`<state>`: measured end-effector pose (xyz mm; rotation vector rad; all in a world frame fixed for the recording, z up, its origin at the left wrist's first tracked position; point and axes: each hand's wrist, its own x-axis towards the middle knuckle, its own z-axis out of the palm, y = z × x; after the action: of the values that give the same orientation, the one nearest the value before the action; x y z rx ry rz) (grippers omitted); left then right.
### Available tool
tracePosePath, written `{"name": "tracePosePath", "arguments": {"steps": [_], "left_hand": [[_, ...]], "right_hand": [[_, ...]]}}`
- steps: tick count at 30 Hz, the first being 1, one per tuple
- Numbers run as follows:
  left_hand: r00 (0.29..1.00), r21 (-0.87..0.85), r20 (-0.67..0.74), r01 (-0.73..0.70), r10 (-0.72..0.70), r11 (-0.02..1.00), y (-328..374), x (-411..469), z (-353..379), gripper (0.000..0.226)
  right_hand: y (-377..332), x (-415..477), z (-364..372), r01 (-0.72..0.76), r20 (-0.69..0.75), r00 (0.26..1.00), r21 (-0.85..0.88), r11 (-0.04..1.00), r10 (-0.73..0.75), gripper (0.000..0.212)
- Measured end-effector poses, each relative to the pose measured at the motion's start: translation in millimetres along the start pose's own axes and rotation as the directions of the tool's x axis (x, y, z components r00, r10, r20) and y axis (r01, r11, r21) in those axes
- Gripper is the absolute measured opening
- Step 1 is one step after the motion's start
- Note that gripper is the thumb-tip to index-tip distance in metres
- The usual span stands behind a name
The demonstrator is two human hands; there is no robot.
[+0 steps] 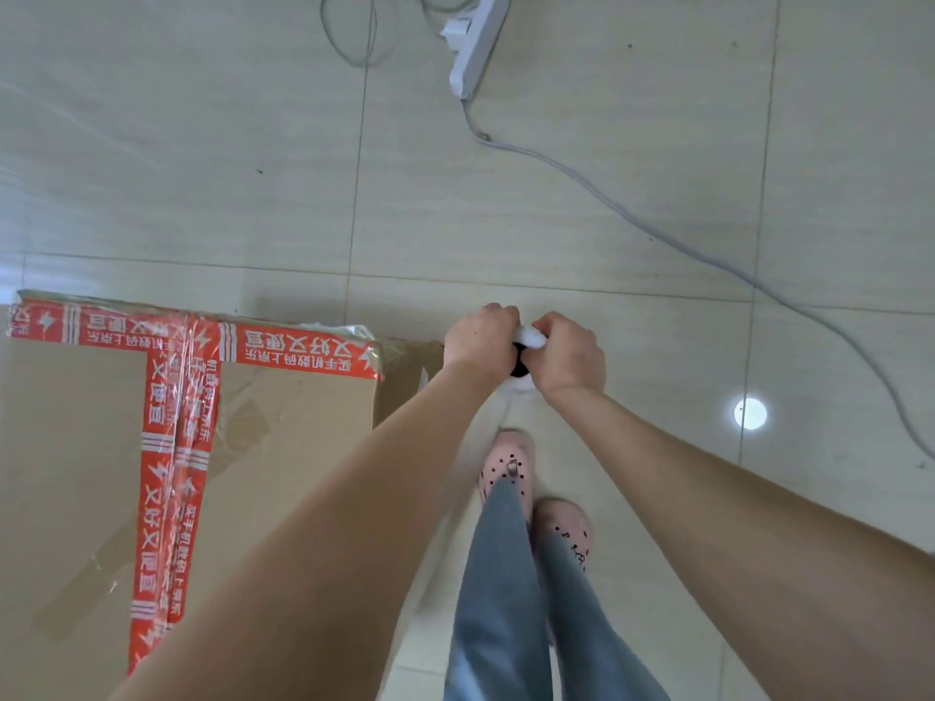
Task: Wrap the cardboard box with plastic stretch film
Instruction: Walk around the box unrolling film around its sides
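One cardboard box [76, 447] sits on the tiled floor [607, 194] at the left, its near and left parts cut off by the frame edge, its top crossed by red printed tape [157, 498]. Some wrinkled clear stretch film [354, 330] shows at its far right corner; how much of the sides is already covered cannot be told from above. Just right of that corner the left hand [480, 341] and the right hand [569, 359] meet, fingers curled tight round a film roll [531, 340] held between them — only white scraps and a dark core peek out, so its size and remaining film are hidden. Whether a sheet runs from roll to box is hard to make out; it is nearly invisible against the pale tiles. The step looks like carrying the roll round the box. To do it well, I would keep the film taut, hold the roll upright and close to the cardboard, and overlap each pass. Pink perforated shoes [508, 468] stand below the hands, and a grey cable [657, 235] from the white power strip [475, 48] crosses the floor ahead — worth stepping over with care.
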<state>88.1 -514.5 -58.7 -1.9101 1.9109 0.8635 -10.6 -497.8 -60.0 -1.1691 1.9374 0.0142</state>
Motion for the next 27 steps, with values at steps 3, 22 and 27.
{"name": "tracePosePath", "arguments": {"steps": [3, 22, 27], "left_hand": [[0.999, -0.108, -0.021, 0.047, -0.05, 0.993, -7, 8, -10, 0.02], [0.99, -0.01, 0.106, 0.092, -0.09, 0.996, -39, 60, -57, 0.023], [0.968, -0.298, 0.02, 0.245, -0.251, 0.923, -64, 69, -63, 0.009]], "right_hand": [[-15, 11, -6, 0.1, -0.025, 0.994, -0.106, 0.989, -0.103, 0.027], [-67, 44, 9, -0.082, 0.047, 0.996, 0.156, 0.984, 0.076, 0.029], [-100, 60, 5, 0.065, -0.011, 0.998, 0.088, 0.994, -0.064, 0.027]]}}
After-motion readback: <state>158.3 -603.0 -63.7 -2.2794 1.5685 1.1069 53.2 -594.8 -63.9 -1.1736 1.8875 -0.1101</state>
